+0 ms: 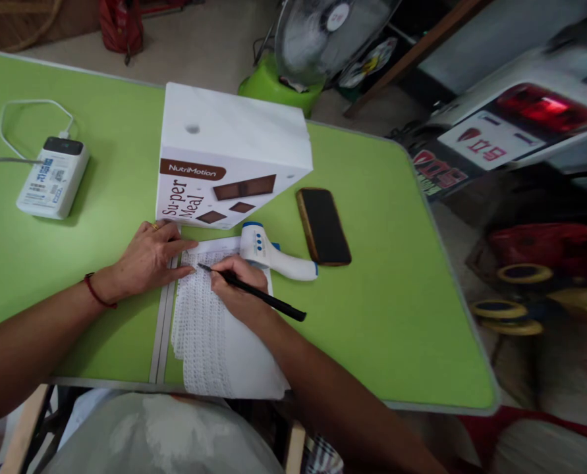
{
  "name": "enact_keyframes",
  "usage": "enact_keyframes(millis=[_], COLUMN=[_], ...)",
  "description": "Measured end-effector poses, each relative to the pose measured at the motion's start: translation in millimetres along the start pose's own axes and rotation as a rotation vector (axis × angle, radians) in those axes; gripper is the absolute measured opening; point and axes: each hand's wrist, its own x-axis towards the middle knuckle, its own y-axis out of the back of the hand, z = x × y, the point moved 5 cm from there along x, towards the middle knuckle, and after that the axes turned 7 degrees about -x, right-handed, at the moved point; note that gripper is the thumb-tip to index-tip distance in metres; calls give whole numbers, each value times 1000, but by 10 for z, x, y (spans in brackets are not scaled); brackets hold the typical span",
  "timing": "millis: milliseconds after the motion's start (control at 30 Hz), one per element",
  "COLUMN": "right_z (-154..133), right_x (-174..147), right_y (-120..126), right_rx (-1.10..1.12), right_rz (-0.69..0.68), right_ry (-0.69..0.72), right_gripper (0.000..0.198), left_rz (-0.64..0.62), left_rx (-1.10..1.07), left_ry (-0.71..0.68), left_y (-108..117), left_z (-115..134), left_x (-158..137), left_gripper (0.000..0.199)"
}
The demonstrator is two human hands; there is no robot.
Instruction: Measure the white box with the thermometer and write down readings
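Observation:
A black pen (pixel 268 299) is gripped in my right hand (pixel 238 280), its tip pointing up and left over the paper sheets (pixel 214 329). Rows of small handwriting cover the left part of the sheets; their right part is blank. My left hand (pixel 149 260) lies at the upper left edge of the paper, fingers apart, thumb and index reaching onto it. Just above the right hand rests a white infrared thermometer (pixel 273 253) with blue trim. Behind both hands stands a white NutriMotion box (pixel 228 145), close to the left fingertips.
Right of the thermometer lies a phone (pixel 325 227) in a brown case. A white power bank (pixel 53 178) with cables sits at the left of the green table (pixel 387 316). Beyond the far edge, a fan (pixel 333 33) stands by a green stool (pixel 298 95). A white scooter (pixel 530 112) is at right.

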Motion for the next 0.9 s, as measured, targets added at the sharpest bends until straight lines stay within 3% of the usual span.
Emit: enact_keyframes(millis=[900], right_z=[-1], right_x=[0], right_y=[16], right_rx=[26], right_rz=[58], right_ry=[19], right_gripper=[10], left_rz=[12], left_rx=[-1], left_ry=[-12], left_y=[18], left_z=[4], left_x=[-2], left_gripper=[37])
